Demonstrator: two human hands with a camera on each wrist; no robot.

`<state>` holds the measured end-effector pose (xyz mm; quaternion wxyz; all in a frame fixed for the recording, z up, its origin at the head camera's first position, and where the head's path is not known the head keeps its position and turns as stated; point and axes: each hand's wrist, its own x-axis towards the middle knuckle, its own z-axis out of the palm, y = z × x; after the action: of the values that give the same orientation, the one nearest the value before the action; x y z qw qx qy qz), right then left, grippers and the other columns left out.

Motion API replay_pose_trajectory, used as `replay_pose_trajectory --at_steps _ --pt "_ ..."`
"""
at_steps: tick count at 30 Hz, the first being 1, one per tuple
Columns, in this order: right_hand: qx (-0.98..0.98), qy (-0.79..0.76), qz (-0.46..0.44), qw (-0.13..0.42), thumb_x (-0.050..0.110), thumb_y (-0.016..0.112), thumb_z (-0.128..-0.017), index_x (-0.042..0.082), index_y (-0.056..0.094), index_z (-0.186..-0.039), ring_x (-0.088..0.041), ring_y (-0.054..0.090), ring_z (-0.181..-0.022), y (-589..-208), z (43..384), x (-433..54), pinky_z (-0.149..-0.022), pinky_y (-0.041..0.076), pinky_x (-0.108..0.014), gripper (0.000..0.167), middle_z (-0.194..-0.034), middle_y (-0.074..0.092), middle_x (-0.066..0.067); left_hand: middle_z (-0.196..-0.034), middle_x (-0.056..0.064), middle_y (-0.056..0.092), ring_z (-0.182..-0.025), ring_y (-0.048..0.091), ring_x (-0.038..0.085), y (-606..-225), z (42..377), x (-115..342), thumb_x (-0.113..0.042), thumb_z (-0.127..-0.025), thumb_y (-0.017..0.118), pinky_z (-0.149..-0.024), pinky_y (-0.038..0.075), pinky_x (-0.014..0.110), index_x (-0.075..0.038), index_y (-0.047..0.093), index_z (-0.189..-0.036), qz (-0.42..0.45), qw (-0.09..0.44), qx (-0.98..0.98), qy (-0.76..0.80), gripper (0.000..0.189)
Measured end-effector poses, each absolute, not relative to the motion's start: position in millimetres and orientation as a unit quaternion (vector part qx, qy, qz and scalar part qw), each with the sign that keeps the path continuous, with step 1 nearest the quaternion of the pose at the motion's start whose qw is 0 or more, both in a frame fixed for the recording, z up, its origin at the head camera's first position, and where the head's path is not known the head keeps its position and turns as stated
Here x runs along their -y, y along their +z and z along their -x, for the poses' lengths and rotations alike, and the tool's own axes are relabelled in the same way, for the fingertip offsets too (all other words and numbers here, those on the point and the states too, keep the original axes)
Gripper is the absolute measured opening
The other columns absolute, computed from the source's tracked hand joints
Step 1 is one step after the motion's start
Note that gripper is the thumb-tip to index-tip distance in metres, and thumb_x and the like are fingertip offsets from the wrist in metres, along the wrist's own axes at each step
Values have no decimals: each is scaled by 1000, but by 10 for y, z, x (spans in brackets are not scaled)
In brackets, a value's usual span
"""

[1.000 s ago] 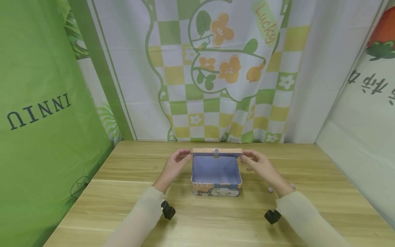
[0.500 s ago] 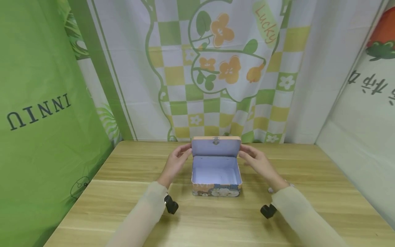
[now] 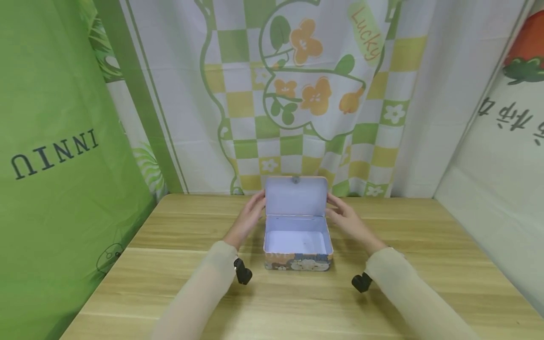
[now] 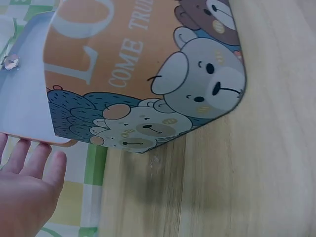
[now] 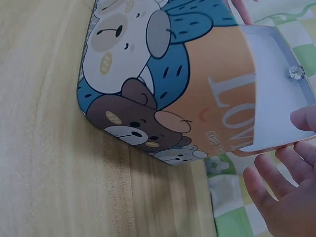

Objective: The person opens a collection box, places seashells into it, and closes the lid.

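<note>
A hinged tin box printed with cartoon bears stands on the table, its pale lilac inside bare. Its lid is raised nearly upright at the back, with a metal clasp on the top edge. My left hand touches the lid's left side; in the left wrist view its fingers lie along the rim, fairly straight. On the other side my right hand rests against the lid's right edge. Its thumb overlaps the lid's inner face, with relaxed fingers at the outer rim.
The wooden table reaches back to a checked, flowered curtain. Green cloth hangs on the left and white cloth on the right. A black wrist camera sits below the left sleeve, another black wrist camera below the right.
The lid has swung up and back from pointing forward to nearly upright. Both hands have moved with it, farther from me and slightly inward. Small round objects by the right wrist are now covered.
</note>
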<state>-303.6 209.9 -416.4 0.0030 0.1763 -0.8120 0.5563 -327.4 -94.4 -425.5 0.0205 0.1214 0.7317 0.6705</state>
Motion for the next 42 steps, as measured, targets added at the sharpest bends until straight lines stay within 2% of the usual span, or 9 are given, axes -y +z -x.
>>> replay_pose_trajectory --at_steps 5,12,20,27,30,36,38,42 --pt "800 571 -184 -20 9 46 -107 4 12 -160 -51 36 -137 -4239 3113 -2100 -107 40 -56 64 -161 17 -28 -162 5 29 -145 32 30 -4288 3373 899 -41 -108 40 -117 26 54 -16 31 -158 -121 45 -734 667 56" --pt "785 582 -207 -43 7 47 -107 5 4 -161 -53 26 -140 -4381 3206 -2069 -108 37 -58 69 -163 7 -27 -166 10 16 -151 16 30 -4360 3441 830 -43 -109 33 -121 17 51 -8 18 -160 -98 64 -748 654 65" --pt "785 586 -189 -71 18 50 -107 7 1 -161 -53 28 -140 -4526 3252 -2064 -106 40 -58 74 -165 1 -24 -165 13 19 -151 16 32 -4468 3444 787 -49 -108 29 -121 12 52 -6 19 -160 -77 71 -754 649 68" --pt "794 575 -173 -96 31 48 -108 12 3 -162 -51 26 -142 -4569 3253 -2064 -109 36 -60 73 -166 2 -20 -160 7 32 -148 23 28 -4525 3409 791 -50 -108 24 -121 12 53 -12 34 -157 -88 79 -734 668 63" --pt "796 575 -156 -103 36 46 -108 14 5 -163 -50 25 -143 -4576 3240 -2064 -111 33 -61 72 -166 3 -19 -160 5 33 -148 22 28 -4549 3402 809 -55 -107 23 -121 9 53 -14 37 -156 -85 91 -734 667 66" --pt "794 584 -130 -105 44 47 -106 16 8 -163 -48 24 -144 -4583 3231 -2061 -114 28 -61 74 -167 6 -17 -166 11 18 -152 11 31 -4542 3398 826 -54 -106 24 -121 4 54 -9 23 -160 -74 92 -762 637 70" --pt "796 584 -123 -105 46 47 -105 16 9 -163 -48 28 -142 -4583 3223 -2064 -113 30 -61 76 -166 8 -17 -166 13 13 -152 8 32 -4527 3393 827 -51 -107 25 -122 4 53 -6 17 -160 -74 87 -775 622 71" --pt "786 597 -118 -111 43 47 -106 16 9 -163 -52 37 -135 -4570 3188 -2078 -109 36 -62 74 -164 14 -22 -166 14 12 -152 8 32 -4504 3374 846 -50 -107 25 -122 5 50 -2 14 -160 -84 82 -793 597 72"
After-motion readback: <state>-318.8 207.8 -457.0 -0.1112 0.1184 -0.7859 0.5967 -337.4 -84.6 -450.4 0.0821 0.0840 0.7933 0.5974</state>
